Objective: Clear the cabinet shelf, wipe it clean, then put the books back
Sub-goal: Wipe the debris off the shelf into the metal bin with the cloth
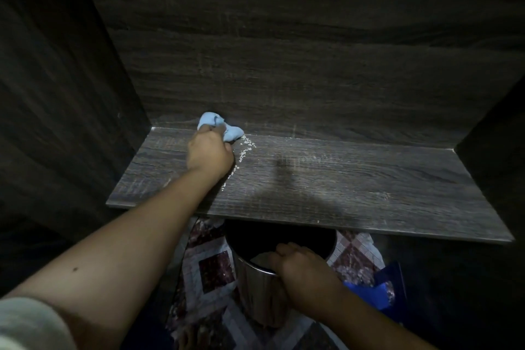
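Note:
The dark wood-grain cabinet shelf (355,179) is bare of books. My left hand (209,150) is stretched to the shelf's back left, shut on a light blue cloth (220,125) pressed against the back corner. A line of small white crumbs (243,153) lies on the shelf just right of that hand. Below the shelf's front edge, my right hand (301,270) grips the rim of a shiny metal bin (255,287) held under the edge.
Dark cabinet walls close in on the left (56,94), back (312,51) and right (497,122). A patterned red-and-white floor (210,267) shows under the shelf. A blue object (375,290) lies on the floor to the right of the bin.

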The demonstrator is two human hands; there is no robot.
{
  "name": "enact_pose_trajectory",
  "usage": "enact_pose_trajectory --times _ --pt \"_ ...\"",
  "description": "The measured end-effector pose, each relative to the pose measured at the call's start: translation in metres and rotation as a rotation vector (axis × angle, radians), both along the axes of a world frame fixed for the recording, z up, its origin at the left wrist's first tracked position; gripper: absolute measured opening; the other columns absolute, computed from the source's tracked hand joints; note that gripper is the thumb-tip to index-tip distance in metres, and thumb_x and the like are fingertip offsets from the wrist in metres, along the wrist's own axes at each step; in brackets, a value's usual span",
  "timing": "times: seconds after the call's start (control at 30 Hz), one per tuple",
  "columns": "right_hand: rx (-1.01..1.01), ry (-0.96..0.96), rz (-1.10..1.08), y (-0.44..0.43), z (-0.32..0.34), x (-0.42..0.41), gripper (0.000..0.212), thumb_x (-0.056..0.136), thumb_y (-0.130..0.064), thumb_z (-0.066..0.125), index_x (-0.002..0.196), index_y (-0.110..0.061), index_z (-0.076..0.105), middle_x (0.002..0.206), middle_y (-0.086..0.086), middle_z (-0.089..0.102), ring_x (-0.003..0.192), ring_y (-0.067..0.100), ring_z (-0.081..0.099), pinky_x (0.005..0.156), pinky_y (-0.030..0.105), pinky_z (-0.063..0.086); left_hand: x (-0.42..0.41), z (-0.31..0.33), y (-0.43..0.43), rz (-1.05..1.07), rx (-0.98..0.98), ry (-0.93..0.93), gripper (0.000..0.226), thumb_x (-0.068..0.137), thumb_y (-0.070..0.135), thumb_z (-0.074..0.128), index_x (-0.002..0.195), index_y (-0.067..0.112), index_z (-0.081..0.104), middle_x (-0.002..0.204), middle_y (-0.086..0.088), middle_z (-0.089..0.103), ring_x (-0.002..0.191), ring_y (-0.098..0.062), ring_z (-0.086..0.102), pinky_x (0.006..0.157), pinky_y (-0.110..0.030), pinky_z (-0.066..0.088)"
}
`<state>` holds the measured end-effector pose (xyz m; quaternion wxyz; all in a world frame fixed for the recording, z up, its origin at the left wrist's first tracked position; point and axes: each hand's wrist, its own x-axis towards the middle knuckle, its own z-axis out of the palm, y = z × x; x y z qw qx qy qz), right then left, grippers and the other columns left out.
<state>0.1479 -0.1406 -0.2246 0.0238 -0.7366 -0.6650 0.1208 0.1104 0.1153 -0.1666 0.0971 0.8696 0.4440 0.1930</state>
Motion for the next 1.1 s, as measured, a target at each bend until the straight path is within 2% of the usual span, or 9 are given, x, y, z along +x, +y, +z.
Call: enact_pose_trajectory --times 0.13,0.23,0.3,0.4,0.5,0.63,0.8,0.9,1.1 --pt "0.056 0.031 -0.001 -0.001 0.001 0.001 0.036 0.081 -0.015 0.046 0.113 -0.013 0.064 0.105 0.01 0.062 0.101 0.031 0.058 0.082 0.038 0.048 0.003 -0.001 -0.005 -0.058 0.007 0.027 0.047 0.09 0.017 0.052 0.137 0.014 0.053 0.127 -0.016 0.053 0.115 -0.034 0.05 0.097 -0.037 0.039" --pt "0.055 0.056 0.006 -0.002 0.002 0.001 0.023 0.055 -0.015 0.057 0.076 -0.018 0.065 0.072 0.0 0.061 0.066 0.021 0.064 0.054 0.024 0.05 0.006 0.002 -0.014 -0.146 -0.014 0.006 0.043 0.09 0.014 0.052 0.133 0.014 0.057 0.128 -0.013 0.054 0.117 -0.033 0.048 0.098 -0.033 0.036" --pt "0.087 0.011 0.004 -0.001 0.001 0.001 0.022 0.046 -0.017 0.06 0.068 -0.021 0.062 0.064 -0.003 0.057 0.056 0.017 0.061 0.046 0.02 0.046 0.009 0.007 -0.023 -0.243 -0.057 -0.025 0.039 0.09 0.01 0.052 0.128 0.015 0.062 0.131 -0.01 0.054 0.118 -0.029 0.048 0.097 -0.028 0.035" --pt "0.009 0.029 -0.01 0.002 0.003 0.001 0.029 0.066 -0.011 0.051 0.091 -0.011 0.065 0.088 0.01 0.064 0.083 0.029 0.064 0.069 0.033 0.052 0.016 0.01 -0.033 -0.346 -0.098 -0.006 0.038 0.09 0.01 0.052 0.125 0.018 0.064 0.136 -0.004 0.053 0.121 -0.024 0.048 0.097 -0.022 0.034" --pt "0.008 -0.007 -0.012 0.002 0.005 0.001 0.033 0.083 -0.009 0.044 0.111 -0.006 0.06 0.109 0.017 0.059 0.104 0.036 0.056 0.085 0.041 0.045 0.021 0.009 -0.037 -0.396 -0.174 0.02 0.037 0.089 0.013 0.053 0.123 0.019 0.066 0.137 -0.002 0.053 0.124 -0.022 0.048 0.102 -0.02 0.033" --pt "0.071 -0.015 0.027 0.0 0.008 0.001 0.024 0.078 -0.008 0.054 0.1 -0.011 0.063 0.095 0.012 0.062 0.09 0.033 0.061 0.074 0.037 0.049 0.021 0.016 -0.042 -0.45 -0.183 -0.048 0.036 0.089 0.008 0.053 0.121 0.015 0.067 0.125 -0.008 0.059 0.116 -0.027 0.051 0.101 -0.027 0.037" --pt "0.072 -0.016 0.01 -0.004 0.015 0.001 0.028 0.081 -0.008 0.051 0.107 -0.008 0.06 0.104 0.014 0.059 0.099 0.034 0.056 0.081 0.038 0.045 0.013 0.036 -0.032 -0.357 -0.125 -0.189 0.039 0.088 0.004 0.052 0.124 0.014 0.065 0.125 -0.008 0.056 0.114 -0.027 0.046 0.099 -0.023 0.03" --pt "0.102 -0.029 0.03 -0.008 0.013 0.001 0.023 0.072 -0.008 0.055 0.093 -0.009 0.062 0.089 0.012 0.062 0.084 0.033 0.062 0.069 0.035 0.049 0.007 0.034 -0.033 -0.39 -0.158 -0.164 0.039 0.088 0.002 0.054 0.123 0.014 0.066 0.124 -0.01 0.057 0.115 -0.027 0.05 0.103 -0.028 0.037" --pt "0.052 -0.059 -0.012 -0.011 0.015 0.005 0.027 0.09 -0.008 0.047 0.115 -0.009 0.055 0.115 0.013 0.055 0.11 0.032 0.051 0.088 0.038 0.041 0.019 0.026 -0.061 -0.557 -0.23 -0.098 0.042 0.087 -0.002 0.053 0.124 0.013 0.066 0.127 -0.009 0.063 0.116 -0.023 0.057 0.098 -0.018 0.036"
